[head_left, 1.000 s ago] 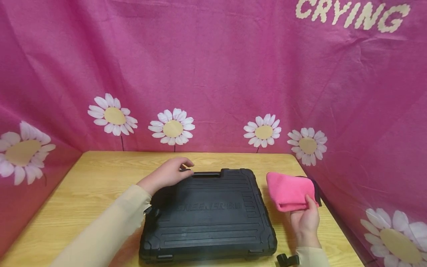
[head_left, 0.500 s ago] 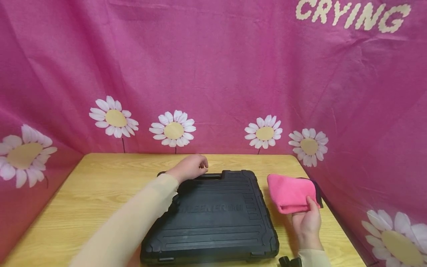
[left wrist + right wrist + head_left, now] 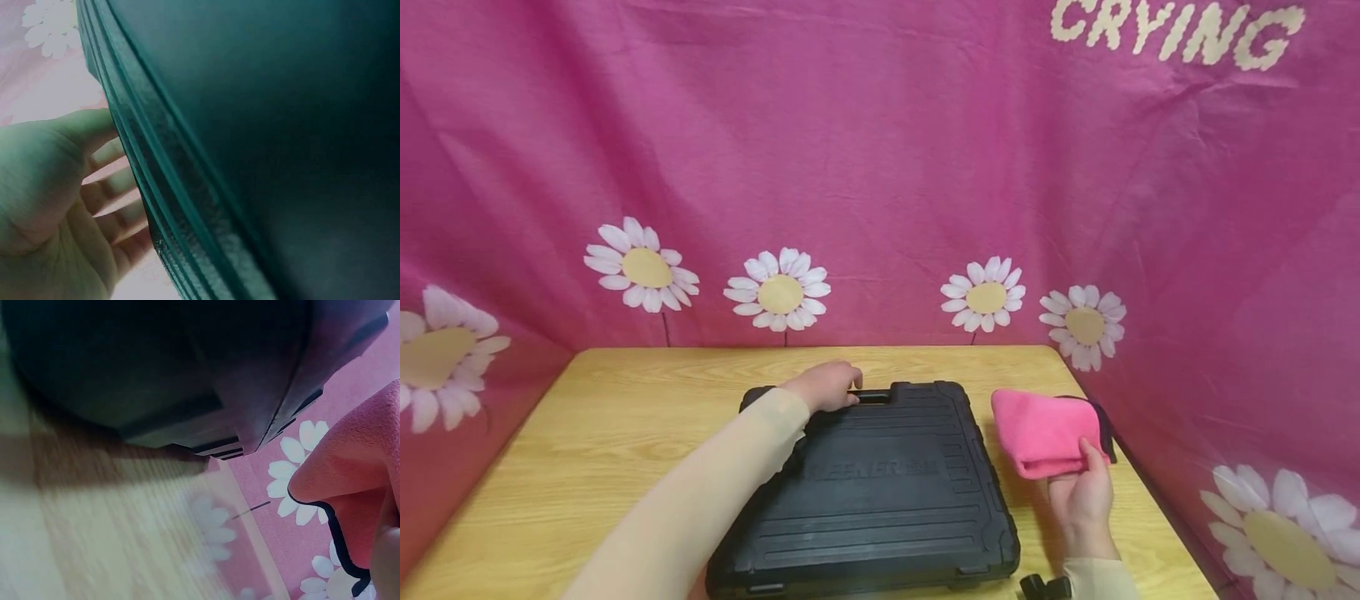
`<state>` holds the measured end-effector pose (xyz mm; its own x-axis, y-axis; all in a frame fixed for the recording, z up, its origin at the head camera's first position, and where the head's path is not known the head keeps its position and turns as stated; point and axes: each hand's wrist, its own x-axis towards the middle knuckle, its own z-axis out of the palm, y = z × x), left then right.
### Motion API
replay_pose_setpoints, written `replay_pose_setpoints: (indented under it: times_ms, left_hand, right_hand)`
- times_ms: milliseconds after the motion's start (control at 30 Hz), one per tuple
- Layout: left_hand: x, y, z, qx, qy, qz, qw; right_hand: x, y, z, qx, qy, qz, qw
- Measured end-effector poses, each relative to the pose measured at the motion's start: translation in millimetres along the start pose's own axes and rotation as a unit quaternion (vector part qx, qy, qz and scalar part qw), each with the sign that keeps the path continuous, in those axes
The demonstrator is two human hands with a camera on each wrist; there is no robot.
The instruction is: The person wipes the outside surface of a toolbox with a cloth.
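Note:
A black hard case [image 3: 880,492] lies flat on the wooden table, its handle [image 3: 874,397] at the far edge. My left hand [image 3: 826,387] is at that far edge, just left of the handle's visible part. In the left wrist view the left hand [image 3: 75,187] has its fingers reaching behind the case's ridged edge [image 3: 162,150], which hides the fingertips. My right hand [image 3: 1086,500] holds a folded pink cloth [image 3: 1043,433] with dark trim beside the case, thumb on top. The cloth [image 3: 356,469] hangs at the right of the right wrist view.
The wooden table [image 3: 587,450] extends left of the case and behind it. A pink curtain [image 3: 880,167] with printed daisies and lettering surrounds the table at the back and sides. A black wrist device [image 3: 1045,587] sits by the right sleeve.
My left hand has moved right along the case's far edge, then lowered onto it beside the handle. The right hand keeps holding the cloth in nearly the same place.

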<state>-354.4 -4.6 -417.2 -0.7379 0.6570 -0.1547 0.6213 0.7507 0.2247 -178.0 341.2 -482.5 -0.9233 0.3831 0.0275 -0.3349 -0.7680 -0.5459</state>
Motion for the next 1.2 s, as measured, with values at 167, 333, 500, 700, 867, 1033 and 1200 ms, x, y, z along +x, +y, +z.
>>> replay_pose_setpoints:
  times_ms: [167,333,500,700,867,1033,1200]
  left_hand:
    - [3.2,0.8,-0.1,0.01,-0.035,-0.034,0.9988]
    - [5.0,0.3,1.2,0.01,-0.063,-0.067,0.9957]
    - [5.1,0.4,1.7,-0.006,-0.072,-0.096,0.9928]
    - [5.7,-0.3,2.9,-0.035,-0.069,-0.122,0.9895]
    - [7.4,-2.7,3.8,-0.038,-0.073,-0.121,0.9891]
    - [4.4,-3.8,1.3,-0.038,-0.074,-0.114,0.9899]
    - [1.4,-4.6,-0.9,-0.041,-0.076,-0.106,0.9907]
  right_hand:
    - [1.1,0.6,2.5,-0.006,0.013,-0.003,0.9999]
    - [1.2,1.9,4.0,0.0,0.031,-0.002,0.9995]
    - [1.0,3.0,5.2,-0.018,0.03,-0.005,0.9994]
    - [-0.2,2.4,4.9,-0.044,0.041,-0.008,0.9982]
    - [0.1,1.7,3.0,-0.034,0.034,-0.007,0.9988]
    - [0.9,2.0,2.1,-0.04,0.026,-0.007,0.9989]
    - [0.8,2.7,3.4,-0.062,0.022,-0.008,0.9978]
